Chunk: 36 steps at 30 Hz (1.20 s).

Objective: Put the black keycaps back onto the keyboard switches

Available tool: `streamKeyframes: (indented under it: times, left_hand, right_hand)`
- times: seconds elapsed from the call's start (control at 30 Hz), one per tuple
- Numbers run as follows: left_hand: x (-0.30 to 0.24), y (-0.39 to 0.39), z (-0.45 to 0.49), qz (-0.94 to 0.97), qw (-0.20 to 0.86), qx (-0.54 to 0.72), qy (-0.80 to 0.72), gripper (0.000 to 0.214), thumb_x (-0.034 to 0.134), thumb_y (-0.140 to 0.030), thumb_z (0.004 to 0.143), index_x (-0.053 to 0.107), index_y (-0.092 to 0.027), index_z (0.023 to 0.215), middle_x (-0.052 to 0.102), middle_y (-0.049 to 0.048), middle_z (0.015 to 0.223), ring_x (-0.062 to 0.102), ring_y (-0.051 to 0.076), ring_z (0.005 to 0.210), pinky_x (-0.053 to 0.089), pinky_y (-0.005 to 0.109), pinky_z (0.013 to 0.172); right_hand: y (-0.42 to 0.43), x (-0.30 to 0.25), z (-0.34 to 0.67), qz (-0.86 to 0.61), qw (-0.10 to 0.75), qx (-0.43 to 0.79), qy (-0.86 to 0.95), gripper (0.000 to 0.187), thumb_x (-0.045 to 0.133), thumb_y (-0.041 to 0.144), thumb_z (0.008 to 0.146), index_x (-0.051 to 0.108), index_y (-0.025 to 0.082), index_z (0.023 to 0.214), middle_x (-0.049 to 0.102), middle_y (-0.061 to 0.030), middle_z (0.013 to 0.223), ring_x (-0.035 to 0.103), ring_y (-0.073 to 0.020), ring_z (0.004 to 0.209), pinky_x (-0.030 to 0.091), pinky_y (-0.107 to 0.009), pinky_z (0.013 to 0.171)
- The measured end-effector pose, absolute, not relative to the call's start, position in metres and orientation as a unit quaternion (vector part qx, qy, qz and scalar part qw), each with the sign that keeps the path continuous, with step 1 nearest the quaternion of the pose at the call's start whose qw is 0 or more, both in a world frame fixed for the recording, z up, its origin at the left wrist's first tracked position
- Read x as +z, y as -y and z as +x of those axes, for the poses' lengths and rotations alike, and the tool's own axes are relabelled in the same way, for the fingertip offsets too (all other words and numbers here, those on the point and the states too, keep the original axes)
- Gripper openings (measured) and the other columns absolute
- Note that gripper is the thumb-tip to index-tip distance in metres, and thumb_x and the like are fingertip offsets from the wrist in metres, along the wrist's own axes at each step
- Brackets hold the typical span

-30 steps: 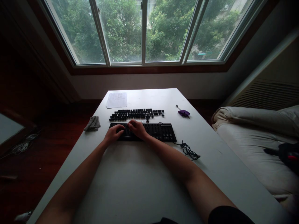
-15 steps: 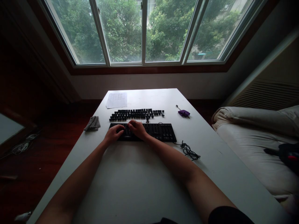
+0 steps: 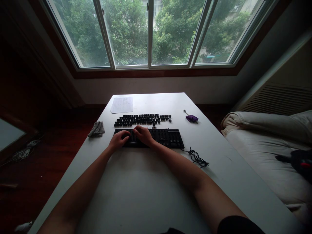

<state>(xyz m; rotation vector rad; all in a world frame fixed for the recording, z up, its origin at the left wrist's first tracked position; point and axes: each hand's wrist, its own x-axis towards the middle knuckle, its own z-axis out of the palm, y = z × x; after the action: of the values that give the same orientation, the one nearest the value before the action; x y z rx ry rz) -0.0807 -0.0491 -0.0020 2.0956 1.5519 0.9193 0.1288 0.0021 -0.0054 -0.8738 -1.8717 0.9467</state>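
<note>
A black keyboard [image 3: 168, 138] lies across the white table in front of me. My left hand [image 3: 119, 139] is on its left end, fingers bent over the keys and thumb pointing inward, gripping it. Close beside it, my right hand [image 3: 143, 135] is over the left-middle keys with its fingers curled together; whatever is between the fingertips is hidden. Behind the keyboard stand rows of loose black keycaps [image 3: 136, 120], several of them in uneven lines. A small ring-shaped tool [image 3: 153, 127] lies between the keycaps and the keyboard, too small to make out well.
A grey cloth [image 3: 96, 129] lies at the table's left edge, a printed sheet [image 3: 122, 105] at the back left. A purple cloth-like item with a thin handle [image 3: 192, 118] is at the right. The bundled cable [image 3: 197, 157] lies right of the keyboard. A cream sofa [image 3: 258, 152] stands alongside.
</note>
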Motion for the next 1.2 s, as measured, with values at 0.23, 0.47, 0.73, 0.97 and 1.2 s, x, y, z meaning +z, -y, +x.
streamKeyframes:
  times: [0.23, 0.47, 0.73, 0.97, 1.2]
  left_hand:
    - [-0.0026, 0.0485, -0.0817, 0.747, 0.187, 0.323, -0.55, 0.025, 0.058, -0.033, 0.088, 0.069, -0.023, 0.107, 0.072, 0.0043, 0.109, 0.067, 0.023, 0.098, 0.053, 0.035, 0.088]
    - [-0.0018, 0.0491, -0.0817, 0.749, 0.184, 0.322, -0.549, 0.024, 0.058, -0.033, 0.088, 0.069, -0.023, 0.107, 0.072, 0.0042, 0.109, 0.067, 0.023, 0.1, 0.053, 0.035, 0.088]
    - [-0.0042, 0.0477, -0.082, 0.752, 0.176, 0.323, -0.547, 0.024, 0.059, -0.032, 0.087, 0.069, -0.024, 0.107, 0.072, 0.0041, 0.109, 0.066, 0.023, 0.101, 0.052, 0.036, 0.091]
    - [-0.0038, 0.0481, -0.0819, 0.752, 0.176, 0.322, -0.548, 0.024, 0.059, -0.033, 0.087, 0.069, -0.024, 0.107, 0.072, 0.0041, 0.109, 0.066, 0.023, 0.101, 0.053, 0.035, 0.089]
    - [-0.0037, 0.048, -0.081, 0.752, 0.172, 0.324, -0.547, 0.024, 0.058, -0.032, 0.087, 0.07, -0.024, 0.106, 0.072, 0.0041, 0.108, 0.066, 0.023, 0.1, 0.053, 0.035, 0.09]
  right_hand:
    - [-0.0022, -0.006, 0.1285, -0.348, 0.421, 0.383, 0.746, 0.029, 0.053, 0.045, 0.092, 0.066, 0.019, 0.09, 0.066, 0.0015, 0.064, 0.06, -0.0135, 0.059, 0.044, -0.023, 0.061]
    - [-0.0024, -0.0044, 0.1289, -0.342, 0.421, 0.382, 0.748, 0.028, 0.054, 0.043, 0.092, 0.067, 0.019, 0.089, 0.066, 0.0012, 0.064, 0.061, -0.0137, 0.059, 0.044, -0.023, 0.061]
    - [-0.0031, -0.0053, 0.1279, -0.347, 0.422, 0.373, 0.75, 0.028, 0.053, 0.043, 0.092, 0.067, 0.019, 0.088, 0.066, 0.0013, 0.065, 0.06, -0.0131, 0.06, 0.044, -0.023, 0.063]
    - [-0.0022, -0.0036, 0.129, -0.348, 0.418, 0.37, 0.753, 0.027, 0.053, 0.042, 0.092, 0.067, 0.019, 0.088, 0.065, 0.0014, 0.065, 0.059, -0.0127, 0.06, 0.043, -0.022, 0.062]
    - [-0.0019, -0.0041, 0.1288, -0.351, 0.411, 0.364, 0.759, 0.028, 0.053, 0.043, 0.093, 0.067, 0.019, 0.089, 0.066, 0.0015, 0.066, 0.059, -0.0129, 0.062, 0.043, -0.023, 0.063]
